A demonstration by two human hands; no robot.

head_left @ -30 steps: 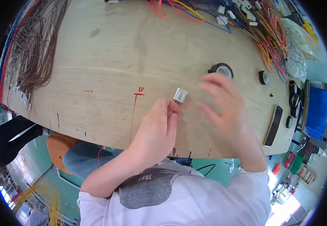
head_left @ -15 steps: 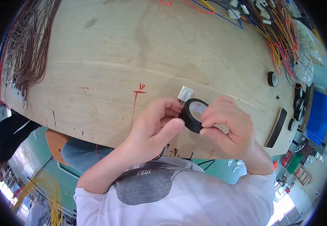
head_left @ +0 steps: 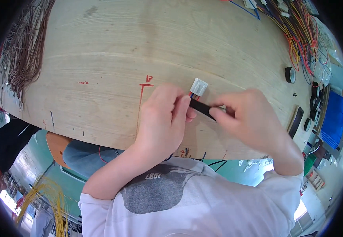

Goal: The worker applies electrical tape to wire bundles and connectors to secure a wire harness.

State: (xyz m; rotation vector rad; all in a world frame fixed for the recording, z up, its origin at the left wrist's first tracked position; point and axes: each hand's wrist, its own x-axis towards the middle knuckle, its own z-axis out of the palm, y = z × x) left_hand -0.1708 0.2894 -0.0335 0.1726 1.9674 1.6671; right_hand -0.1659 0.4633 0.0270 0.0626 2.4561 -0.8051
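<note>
A roll of black tape, turned nearly edge-on, is between my hands above the wooden table. My right hand pinches its right end between thumb and fingers, slightly blurred. My left hand is closed, thumb pressed to the forefinger at the roll's left end. A white connector lies just beyond the roll. Its red and blue wires run back toward my left fingers and seem gripped there; the tape and fingers hide the grip itself.
Brown wires are heaped at the far left. Coloured wires with white connectors lie at the far right. Nearer on the right are another tape roll, a dark flat bar and several black rolls by the edge. Red marks show on the table.
The tape roll has turned from showing its open ring to nearly edge-on. My right hand has shifted right and turned with it. My left thumb has closed in against the fingers.
</note>
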